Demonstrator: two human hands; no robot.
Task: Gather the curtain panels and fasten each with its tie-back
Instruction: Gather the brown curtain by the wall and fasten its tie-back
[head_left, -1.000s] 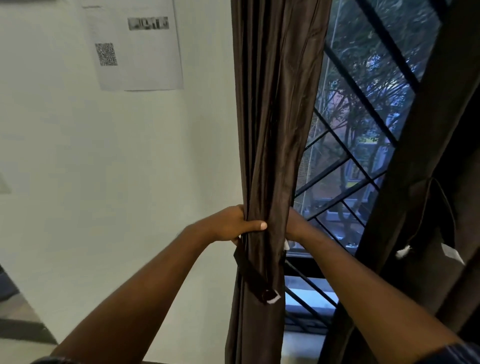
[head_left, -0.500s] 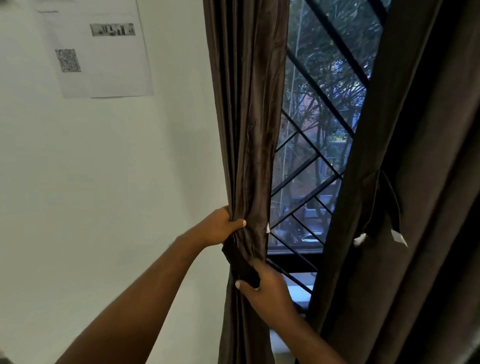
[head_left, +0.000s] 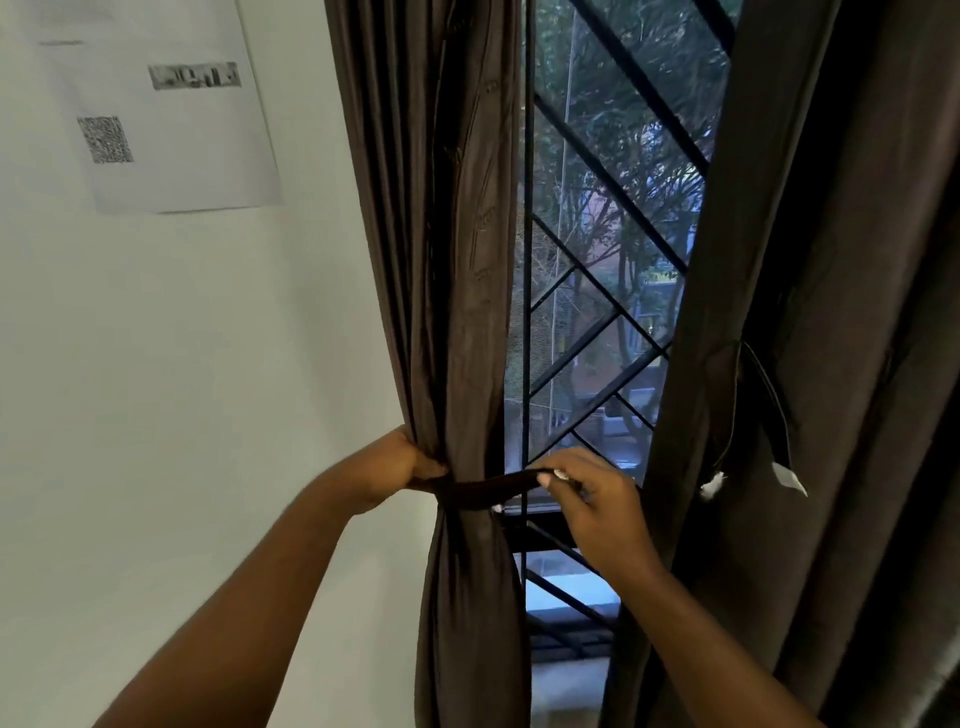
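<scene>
The left curtain panel (head_left: 457, 260) is gathered into a narrow bundle beside the wall (head_left: 182, 364); its left edge is gripped by the left hand (head_left: 389, 470), fingers curled round the folds; a dark tie-back (head_left: 483, 488) is stretched across the bundle's front, its free end pinched between thumb and fingertips of the right hand (head_left: 597, 499), just right of the bundle, before the window grille (head_left: 597, 338); the right curtain panel (head_left: 831, 260) is left loose, the other tie-back (head_left: 769, 395) dangling against it.
</scene>
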